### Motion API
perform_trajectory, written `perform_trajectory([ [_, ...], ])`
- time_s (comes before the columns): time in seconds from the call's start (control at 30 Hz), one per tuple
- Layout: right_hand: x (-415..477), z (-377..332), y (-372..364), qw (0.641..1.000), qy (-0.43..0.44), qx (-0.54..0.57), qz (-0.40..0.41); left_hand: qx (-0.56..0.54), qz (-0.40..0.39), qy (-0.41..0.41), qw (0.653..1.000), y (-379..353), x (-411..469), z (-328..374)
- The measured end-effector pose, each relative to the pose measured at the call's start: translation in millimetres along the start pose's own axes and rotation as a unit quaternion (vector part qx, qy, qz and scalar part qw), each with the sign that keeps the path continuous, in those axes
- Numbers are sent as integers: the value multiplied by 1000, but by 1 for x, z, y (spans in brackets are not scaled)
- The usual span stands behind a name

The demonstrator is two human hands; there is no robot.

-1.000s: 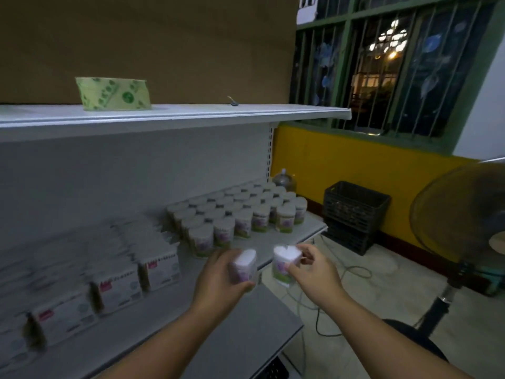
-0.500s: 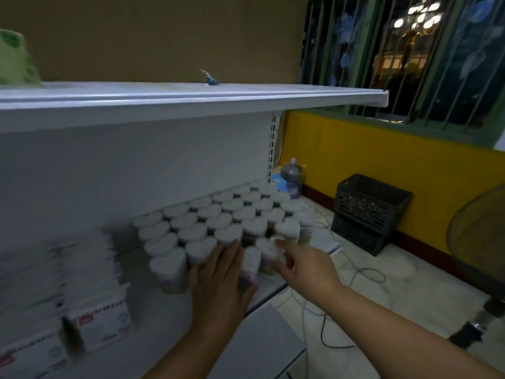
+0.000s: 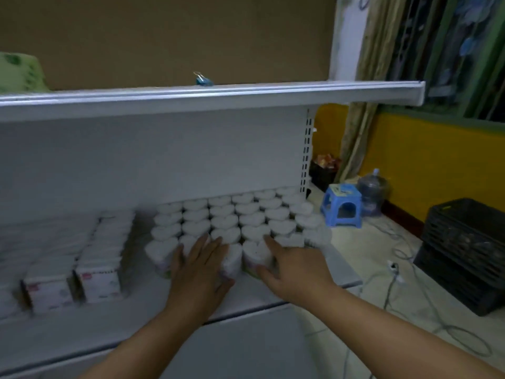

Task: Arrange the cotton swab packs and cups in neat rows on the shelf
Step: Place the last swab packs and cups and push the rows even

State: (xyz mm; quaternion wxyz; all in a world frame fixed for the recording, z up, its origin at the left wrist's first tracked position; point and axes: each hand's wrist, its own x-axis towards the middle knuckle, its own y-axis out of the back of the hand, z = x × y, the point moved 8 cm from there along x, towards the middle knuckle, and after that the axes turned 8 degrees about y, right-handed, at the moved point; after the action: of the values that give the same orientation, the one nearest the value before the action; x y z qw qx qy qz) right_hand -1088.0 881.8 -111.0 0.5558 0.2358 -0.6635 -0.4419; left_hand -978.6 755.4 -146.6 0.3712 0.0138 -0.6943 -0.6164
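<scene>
Several rows of white heart-topped cotton swab cups stand on the white lower shelf. My left hand lies over the front row with its fingers stretched forward, and it holds one cup between index finger and thumb. My right hand pinches the neighbouring front-row cup, index finger along its top and thumb at its front. Both cups stand on the shelf against the row behind. White swab packs are lined up to the left, blurred.
The upper shelf overhangs the cups and carries a blue binder clip and a green pack. To the right on the floor are a blue stool, a water bottle, a black crate and cables.
Both hands moved forward from mid-air to the shelf, each bringing a cup into the front row. The view swung down and closer to the cups.
</scene>
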Motion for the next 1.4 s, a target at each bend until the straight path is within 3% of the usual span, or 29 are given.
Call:
perform_trajectory([
  [0.1, 7, -5, 17, 994, 36, 98, 14, 32, -23, 9, 999, 6, -1, -7],
  [0.2, 24, -19, 30, 987, 96, 121, 31, -24, -17, 38, 999, 26, -15, -19],
  [0.3, 43, -55, 32, 977, 172, 123, -6, -72, -34, 117, 990, 53, -40, -63],
  [0.43, 73, -148, 11, 957, 245, 117, -104, -48, -120, 206, 970, 98, -84, -158],
  [0.63, 95, -347, -23, 914, 320, 127, -214, 80, -310, 345, 882, 182, -175, -337],
  [0.73, 102, -436, -26, 892, 382, 105, -217, 112, -307, 392, 860, 215, -223, -415],
  [0.87, 118, -540, -21, 877, 425, 110, -193, 145, -275, 395, 864, 242, -261, -483],
  [1.03, 131, -638, -31, 852, 467, 112, -209, 103, -242, 384, 885, 250, -284, -522],
  [1.27, 177, -764, -86, 828, 488, 117, -251, 74, -270, 444, 851, 243, -316, -647],
  [1.4, 221, -832, -127, 822, 468, 172, -274, 80, -298, 422, 852, 234, -337, -712],
])
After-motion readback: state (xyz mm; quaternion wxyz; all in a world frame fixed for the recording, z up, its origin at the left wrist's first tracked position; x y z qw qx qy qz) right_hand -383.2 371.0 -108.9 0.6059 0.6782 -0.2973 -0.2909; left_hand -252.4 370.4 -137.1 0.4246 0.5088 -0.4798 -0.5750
